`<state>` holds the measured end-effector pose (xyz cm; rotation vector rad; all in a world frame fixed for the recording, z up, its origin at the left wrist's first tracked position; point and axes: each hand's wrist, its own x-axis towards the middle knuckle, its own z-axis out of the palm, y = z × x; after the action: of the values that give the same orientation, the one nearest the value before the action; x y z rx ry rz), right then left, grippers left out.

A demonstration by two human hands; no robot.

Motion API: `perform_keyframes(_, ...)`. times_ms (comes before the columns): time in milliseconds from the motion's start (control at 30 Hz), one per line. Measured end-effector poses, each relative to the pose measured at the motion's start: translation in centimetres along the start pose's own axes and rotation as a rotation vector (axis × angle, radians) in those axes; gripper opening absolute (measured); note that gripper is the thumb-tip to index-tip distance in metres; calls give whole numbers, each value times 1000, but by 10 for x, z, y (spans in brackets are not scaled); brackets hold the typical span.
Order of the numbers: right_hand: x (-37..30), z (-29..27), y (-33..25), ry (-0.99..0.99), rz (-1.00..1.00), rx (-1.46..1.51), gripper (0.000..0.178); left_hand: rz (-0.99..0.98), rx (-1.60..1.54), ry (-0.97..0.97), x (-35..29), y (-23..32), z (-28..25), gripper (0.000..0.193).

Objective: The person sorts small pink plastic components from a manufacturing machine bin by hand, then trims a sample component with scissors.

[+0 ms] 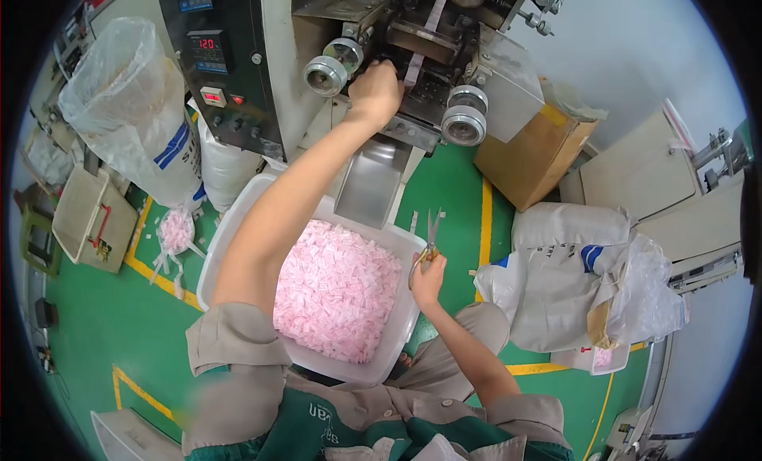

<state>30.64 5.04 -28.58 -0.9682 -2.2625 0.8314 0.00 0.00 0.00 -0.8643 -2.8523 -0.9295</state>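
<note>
My left hand [376,89] reaches into the front of a packing machine [413,115], between two round metal knobs. Its fingers are curled, and their tips are hidden against the dark mechanism, so what they grip does not show. Just right of it, a narrow pale strip [414,68] runs down through the machine. In my right hand [429,280] is a pair of scissors [431,237] with gold-coloured handles, blades pointing up and slightly parted. Below my left forearm stands a white tub [409,314] heaped with small pink-and-white packets [341,294]. A metal chute [369,183] slopes from the machine toward it.
Left of the machine's control panel [226,80] stand a large plastic-lined sack [131,111] and a cream crate [91,215]. A cardboard box [532,151] and stacked sacks [556,278] are on the right. Yellow lines mark the green floor [87,318].
</note>
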Motion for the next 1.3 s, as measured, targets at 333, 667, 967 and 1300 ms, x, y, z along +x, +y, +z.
perform_keyframes(333,5,-1,-5,6,-7,36,30,152,-94,287,-1,8,-1,33)
perform_keyframes(667,5,-1,0,21,-13,25,30,11,-40,247,7,9,5,45)
perform_keyframes(967,5,1,2,22,-14,37,29,-5,-24,163,13,-1,7,28)
perform_keyframes(1300,5,1,5,24,-15,16,29,15,-48,133,9,-2,3,25)
